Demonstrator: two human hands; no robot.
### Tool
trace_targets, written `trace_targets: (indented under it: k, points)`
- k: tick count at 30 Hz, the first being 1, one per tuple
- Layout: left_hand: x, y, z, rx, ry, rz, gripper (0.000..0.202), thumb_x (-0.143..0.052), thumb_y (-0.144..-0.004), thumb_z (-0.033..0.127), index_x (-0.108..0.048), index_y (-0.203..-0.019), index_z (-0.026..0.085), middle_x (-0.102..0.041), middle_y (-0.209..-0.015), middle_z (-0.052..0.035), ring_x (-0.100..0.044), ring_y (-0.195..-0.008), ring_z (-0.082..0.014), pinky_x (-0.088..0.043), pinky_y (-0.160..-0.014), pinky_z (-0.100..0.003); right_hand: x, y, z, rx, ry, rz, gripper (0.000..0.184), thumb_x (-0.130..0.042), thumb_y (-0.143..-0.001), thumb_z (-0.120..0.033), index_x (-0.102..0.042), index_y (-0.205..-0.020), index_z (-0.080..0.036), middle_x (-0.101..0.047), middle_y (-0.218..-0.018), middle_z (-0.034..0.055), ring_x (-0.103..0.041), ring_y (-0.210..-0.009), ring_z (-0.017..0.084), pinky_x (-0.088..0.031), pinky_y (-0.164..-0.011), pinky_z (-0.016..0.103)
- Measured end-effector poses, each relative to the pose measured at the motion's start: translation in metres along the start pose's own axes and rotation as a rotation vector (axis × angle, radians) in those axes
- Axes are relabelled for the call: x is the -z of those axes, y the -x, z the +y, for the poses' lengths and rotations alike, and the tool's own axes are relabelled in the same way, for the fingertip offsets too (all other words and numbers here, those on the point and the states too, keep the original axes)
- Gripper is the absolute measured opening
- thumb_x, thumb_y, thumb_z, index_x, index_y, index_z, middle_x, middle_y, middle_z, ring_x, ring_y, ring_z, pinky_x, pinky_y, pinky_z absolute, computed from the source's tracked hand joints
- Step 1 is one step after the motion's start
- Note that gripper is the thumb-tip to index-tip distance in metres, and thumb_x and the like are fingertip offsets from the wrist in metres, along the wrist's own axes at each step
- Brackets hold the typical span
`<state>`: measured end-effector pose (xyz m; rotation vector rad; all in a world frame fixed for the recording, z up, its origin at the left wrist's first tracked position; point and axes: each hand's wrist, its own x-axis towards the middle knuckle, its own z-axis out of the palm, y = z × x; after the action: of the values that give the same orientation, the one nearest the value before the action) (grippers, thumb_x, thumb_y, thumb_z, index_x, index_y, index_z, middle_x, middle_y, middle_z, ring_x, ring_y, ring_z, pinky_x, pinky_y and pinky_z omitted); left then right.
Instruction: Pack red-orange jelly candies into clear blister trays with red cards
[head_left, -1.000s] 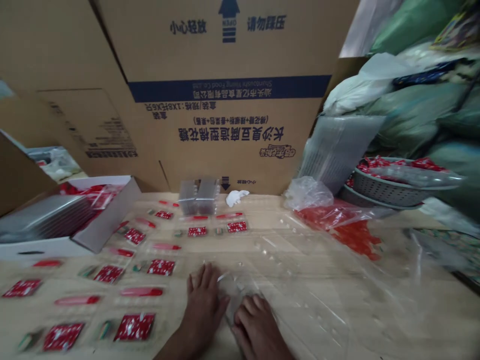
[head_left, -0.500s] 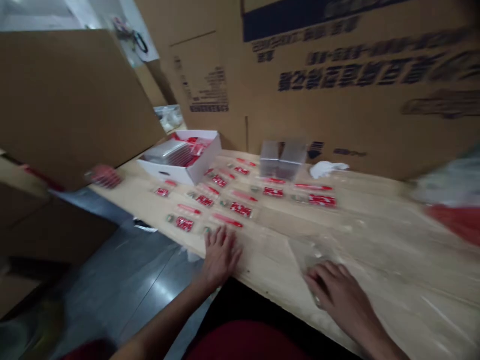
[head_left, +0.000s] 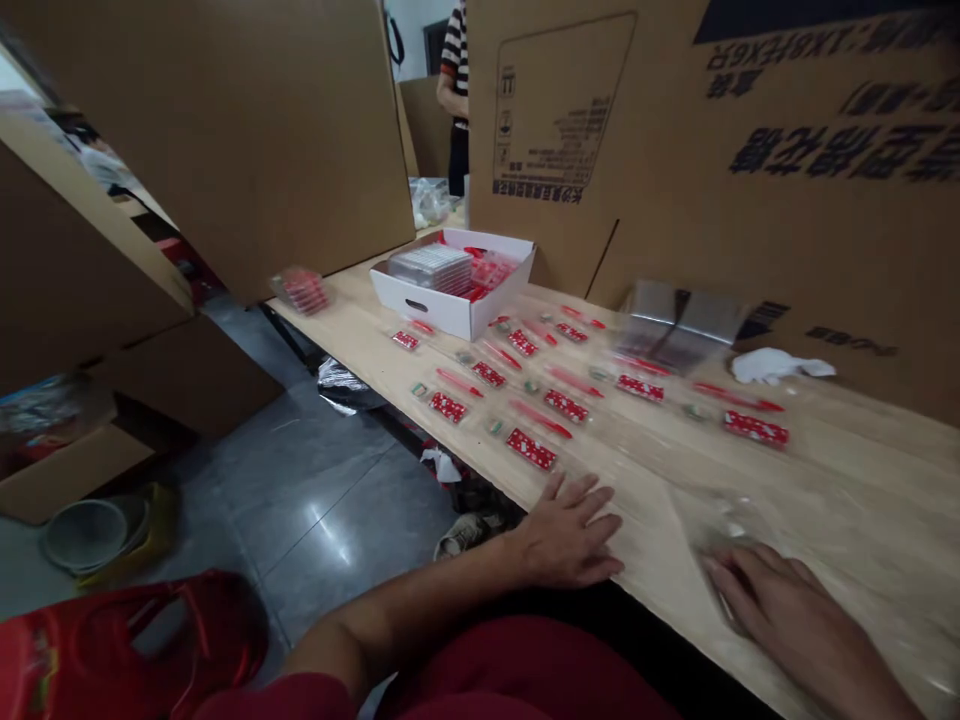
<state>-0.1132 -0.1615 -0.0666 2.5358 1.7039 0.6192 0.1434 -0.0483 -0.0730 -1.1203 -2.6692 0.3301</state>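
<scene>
Left hand (head_left: 566, 530) lies flat and empty, fingers spread, on the wooden surface (head_left: 337, 300). Right hand (head_left: 795, 610) rests on a clear plastic bag (head_left: 720, 530), its grip unclear. Red packets (head_left: 530, 449) and red strips (head_left: 540, 419) lie in rows farther out, with more in a white box (head_left: 442, 310) at far left.

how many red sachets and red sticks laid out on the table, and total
red sachets: 9
red sticks: 9
total: 18
</scene>
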Motion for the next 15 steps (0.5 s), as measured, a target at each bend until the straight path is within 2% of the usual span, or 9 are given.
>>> trace_targets:
  k: [3, 6, 10, 13, 15]
  points:
    - [0.0, -0.012, 0.016, -0.159, -0.005, -0.078, 0.055, -0.042, -0.087, 0.053, -0.049, -0.125, 0.014, -0.047, -0.138, -0.0138, -0.035, -0.131, -0.0289, -0.028, -0.107, -0.048, 0.004, -0.002, -0.01, -0.065, -0.009, 0.011, 0.044, -0.035, -0.085, -0.06, -0.053, -0.066, -0.025, -0.059, -0.073, 0.0075, -0.053, -0.066, 0.025, -0.043, -0.067, 0.04]
    - [-0.001, -0.027, 0.03, -0.287, 0.006, -0.124, 0.06, -0.042, -0.087, 0.055, -0.045, -0.129, 0.013, -0.045, -0.139, -0.0126, -0.037, -0.129, -0.0281, -0.031, -0.105, -0.044, 0.005, 0.001, -0.013, -0.054, -0.05, 0.019, 0.04, -0.034, -0.088, -0.054, -0.053, -0.07, -0.023, -0.058, -0.075, 0.0077, -0.053, -0.071, 0.025, -0.042, -0.069, 0.039]
    - [-0.009, -0.041, 0.042, -0.27, 0.054, -0.128, 0.071, -0.04, -0.087, 0.056, -0.032, -0.137, 0.008, -0.042, -0.141, -0.017, -0.038, -0.128, -0.0301, -0.031, -0.104, -0.043, 0.007, 0.006, -0.016, -0.03, -0.03, 0.029, 0.032, -0.033, -0.09, -0.039, -0.055, -0.076, -0.02, -0.058, -0.078, 0.0091, -0.052, -0.076, 0.024, -0.041, -0.071, 0.038]
    - [-0.017, -0.044, 0.045, -0.242, 0.083, -0.147, 0.069, -0.038, -0.088, 0.054, -0.029, -0.138, 0.007, -0.039, -0.142, -0.0184, -0.036, -0.129, -0.0311, -0.029, -0.105, -0.046, 0.012, 0.003, -0.022, -0.031, 0.041, 0.019, 0.023, -0.037, -0.088, -0.03, -0.055, -0.078, -0.019, -0.059, -0.081, 0.0093, -0.052, -0.078, 0.024, -0.041, -0.073, 0.036]
    - [-0.021, -0.044, 0.046, -0.24, 0.089, -0.176, 0.071, -0.04, -0.088, 0.054, -0.029, -0.138, 0.005, -0.037, -0.143, -0.0203, -0.034, -0.13, -0.0322, -0.027, -0.106, -0.048, 0.017, -0.004, -0.028, -0.059, 0.106, -0.039, 0.016, -0.044, -0.084, -0.025, -0.056, -0.077, -0.019, -0.059, -0.081, 0.0086, -0.053, -0.079, 0.023, -0.041, -0.072, 0.034]
